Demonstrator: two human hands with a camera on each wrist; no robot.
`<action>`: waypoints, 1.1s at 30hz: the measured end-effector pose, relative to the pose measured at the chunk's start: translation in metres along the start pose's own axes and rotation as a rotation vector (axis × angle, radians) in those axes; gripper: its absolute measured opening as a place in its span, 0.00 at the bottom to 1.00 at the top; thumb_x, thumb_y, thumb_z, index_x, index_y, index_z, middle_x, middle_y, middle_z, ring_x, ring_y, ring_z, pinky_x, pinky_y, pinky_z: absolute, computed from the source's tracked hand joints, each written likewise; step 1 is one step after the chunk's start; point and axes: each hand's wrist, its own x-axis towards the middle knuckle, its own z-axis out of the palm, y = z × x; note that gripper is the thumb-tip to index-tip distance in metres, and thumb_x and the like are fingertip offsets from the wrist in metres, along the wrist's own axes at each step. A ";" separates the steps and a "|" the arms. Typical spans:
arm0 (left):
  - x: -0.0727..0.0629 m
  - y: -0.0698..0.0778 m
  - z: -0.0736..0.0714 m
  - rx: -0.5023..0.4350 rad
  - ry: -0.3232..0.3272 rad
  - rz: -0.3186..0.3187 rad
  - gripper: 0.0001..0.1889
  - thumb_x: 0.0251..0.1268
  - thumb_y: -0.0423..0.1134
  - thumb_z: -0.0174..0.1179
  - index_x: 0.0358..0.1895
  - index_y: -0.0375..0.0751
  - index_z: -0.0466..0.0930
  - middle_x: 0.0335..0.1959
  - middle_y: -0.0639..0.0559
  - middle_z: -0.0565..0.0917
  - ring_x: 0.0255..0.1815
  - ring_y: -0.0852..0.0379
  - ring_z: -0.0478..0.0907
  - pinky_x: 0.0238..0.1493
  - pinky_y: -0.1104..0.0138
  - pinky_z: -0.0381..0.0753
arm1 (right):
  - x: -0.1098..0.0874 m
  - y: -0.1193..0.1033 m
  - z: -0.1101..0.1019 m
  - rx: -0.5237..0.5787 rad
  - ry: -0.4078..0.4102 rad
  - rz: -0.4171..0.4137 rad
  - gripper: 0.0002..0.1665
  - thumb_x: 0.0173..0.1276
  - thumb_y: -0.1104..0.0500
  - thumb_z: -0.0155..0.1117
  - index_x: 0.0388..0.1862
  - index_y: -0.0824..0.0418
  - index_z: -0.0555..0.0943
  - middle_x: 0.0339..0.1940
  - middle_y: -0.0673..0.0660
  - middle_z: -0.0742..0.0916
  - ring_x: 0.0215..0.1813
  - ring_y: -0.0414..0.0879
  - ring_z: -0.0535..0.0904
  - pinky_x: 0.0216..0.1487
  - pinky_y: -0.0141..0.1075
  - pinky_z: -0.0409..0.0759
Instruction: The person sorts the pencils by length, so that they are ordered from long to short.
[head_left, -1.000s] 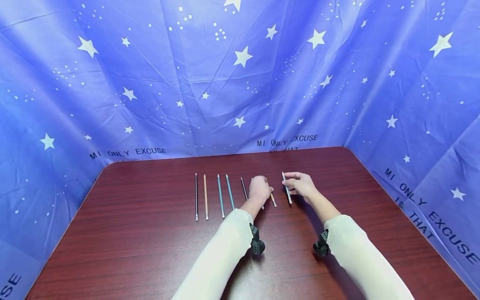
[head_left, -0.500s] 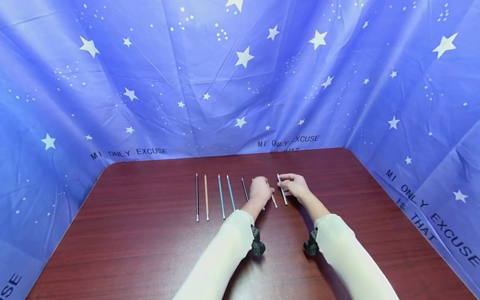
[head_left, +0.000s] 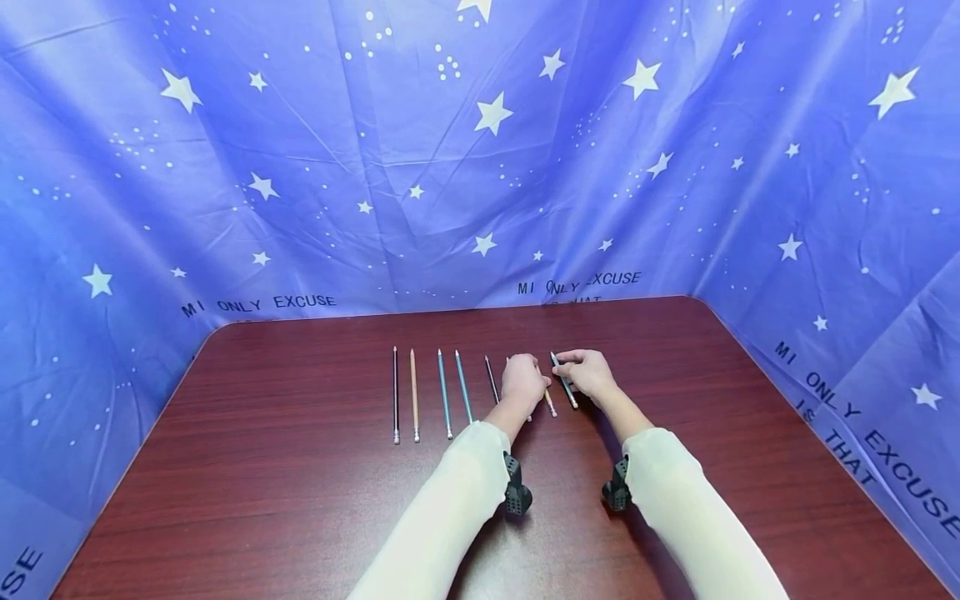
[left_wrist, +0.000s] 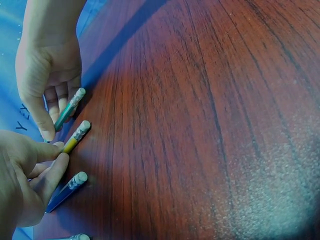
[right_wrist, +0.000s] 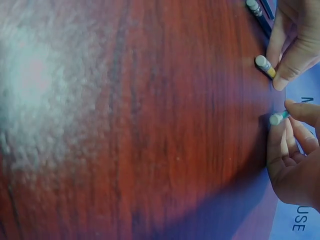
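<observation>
My left hand (head_left: 523, 379) pinches a yellow pencil (left_wrist: 71, 144) near its eraser end, between thumb and finger. Just to the right, my right hand (head_left: 588, 373) holds a teal pencil (head_left: 566, 385) between thumb and fingers, its eraser end towards me. In the right wrist view, the eraser ends of the teal pencil (right_wrist: 280, 118) and the yellow pencil (right_wrist: 266, 67) lie a short gap apart. A dark blue pencil (left_wrist: 65, 193) lies beside my left hand, which partly hides it in the head view. Whether the teal pencil touches the table, I cannot tell.
Further left on the brown table (head_left: 262, 467) lie a black pencil (head_left: 396, 392), a yellow one (head_left: 414, 392), two teal ones (head_left: 444, 392) and another dark pencil (head_left: 491, 377), roughly side by side. A blue star-printed curtain (head_left: 420, 167) surrounds the table's back and sides.
My right hand has moved left with the teal pencil, bringing it closer to the yellow one. The pencil has turned a little. My left hand has stayed about where it was.
</observation>
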 end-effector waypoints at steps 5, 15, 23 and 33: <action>0.000 0.000 0.000 0.008 -0.005 0.003 0.10 0.50 0.38 0.69 0.36 0.38 0.84 0.39 0.49 0.86 0.44 0.54 0.82 0.44 0.68 0.82 | 0.000 0.001 0.002 -0.016 -0.005 -0.027 0.21 0.61 0.66 0.62 0.52 0.73 0.77 0.27 0.53 0.85 0.27 0.39 0.76 0.24 0.28 0.77; 0.001 -0.002 0.003 0.015 0.003 0.015 0.12 0.50 0.39 0.69 0.38 0.38 0.84 0.40 0.49 0.86 0.44 0.54 0.83 0.44 0.68 0.82 | 0.001 0.002 0.004 -0.218 0.044 -0.072 0.20 0.59 0.60 0.65 0.49 0.68 0.81 0.29 0.56 0.86 0.23 0.37 0.73 0.25 0.28 0.73; 0.002 -0.002 0.003 0.024 -0.004 0.017 0.12 0.51 0.39 0.69 0.38 0.38 0.84 0.40 0.49 0.86 0.44 0.54 0.83 0.46 0.67 0.82 | -0.001 -0.002 0.004 -0.245 0.038 -0.068 0.20 0.61 0.61 0.65 0.51 0.68 0.80 0.28 0.54 0.83 0.21 0.37 0.73 0.23 0.27 0.74; 0.003 -0.001 0.003 0.011 -0.011 -0.007 0.13 0.50 0.40 0.69 0.40 0.39 0.84 0.39 0.50 0.87 0.42 0.54 0.83 0.44 0.67 0.83 | 0.002 0.002 0.004 -0.208 0.043 -0.078 0.20 0.59 0.60 0.66 0.49 0.68 0.80 0.27 0.56 0.85 0.19 0.38 0.72 0.21 0.28 0.73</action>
